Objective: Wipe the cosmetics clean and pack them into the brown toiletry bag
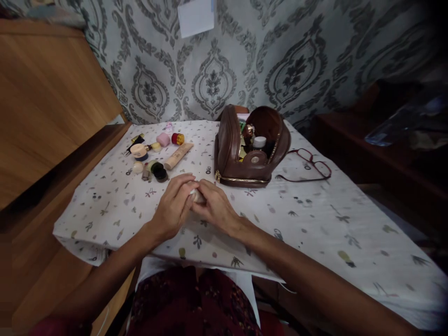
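Observation:
My left hand (175, 203) and my right hand (217, 206) meet over the near middle of the table. Both are closed around a small whitish object (199, 196); fingers cover most of it, so its kind does not show. Just beyond my left hand lie a dark open round jar (160, 173) and a beige squeeze tube (178, 157). A brown cosmetic bag (241, 170) stands unzipped beyond my right hand. Inside it I see a white-capped jar (259, 143) among other items.
Several small cosmetics sit at the back left, among them a cream jar (139, 152), a pink piece (163, 139) and a red-and-yellow jar (178, 138). Red-framed glasses (310, 170) lie right of the bag. A wooden cabinet (52, 93) borders the left side.

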